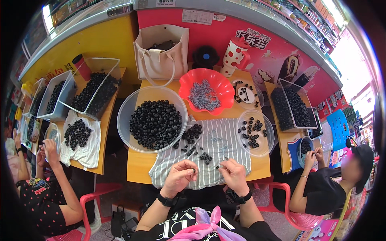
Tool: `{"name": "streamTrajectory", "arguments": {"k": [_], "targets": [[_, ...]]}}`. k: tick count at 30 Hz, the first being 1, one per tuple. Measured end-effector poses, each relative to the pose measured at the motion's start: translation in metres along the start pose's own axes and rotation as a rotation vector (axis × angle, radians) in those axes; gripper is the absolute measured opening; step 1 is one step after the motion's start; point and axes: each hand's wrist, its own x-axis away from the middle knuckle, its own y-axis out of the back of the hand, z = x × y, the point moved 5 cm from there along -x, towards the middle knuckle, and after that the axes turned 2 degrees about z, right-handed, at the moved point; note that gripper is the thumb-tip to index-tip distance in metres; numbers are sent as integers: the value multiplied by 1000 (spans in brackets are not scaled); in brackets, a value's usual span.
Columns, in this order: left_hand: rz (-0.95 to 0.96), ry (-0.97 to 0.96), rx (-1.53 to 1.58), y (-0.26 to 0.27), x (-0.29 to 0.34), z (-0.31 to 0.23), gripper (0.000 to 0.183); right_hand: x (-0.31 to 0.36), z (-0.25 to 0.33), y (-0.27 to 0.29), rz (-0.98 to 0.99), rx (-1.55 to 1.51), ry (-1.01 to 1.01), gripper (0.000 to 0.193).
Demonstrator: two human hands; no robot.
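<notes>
My left hand (181, 177) is closed in a pinch over the striped cloth (171, 160), with a small round black part (194, 170) at its fingertips. To its right, my right hand (234, 175) is also pinched, and a small dark piece (218, 166) shows at its fingertips; its exact kind is too small to tell. Loose black round parts (193, 133) lie heaped on the cloth beyond my hands. A large clear tub (120, 120) full of hollow black parts stands at the left. The red wavy-rimmed bowl (185, 82) behind the cloth holds many tiny grey metal pieces.
A clear round dish (270, 138) with some black parts sits at the right, another lidded dish (259, 98) behind it. A canvas bag (155, 64), a black round object (206, 56) and a spotted tumbler (234, 56) stand at the back. People work at tables on both sides.
</notes>
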Motion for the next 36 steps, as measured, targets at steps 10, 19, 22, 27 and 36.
{"name": "streamTrajectory", "arguments": {"k": [10,19,22,27,36], "targets": [[4,-6,60,12,1,6,17,-1,7,-16,67,-140,79,13],[12,1,50,12,1,8,17,-7,53,-44,84,-643,74,18],[-10,-15,55,10,1,8,14,-9,60,-45,31,-579,164,17],[12,2,45,6,1,6,13,-7,65,-45,6,-527,229,16],[21,8,-2,6,2,6,13,-7,63,-44,-37,-509,181,21]]}}
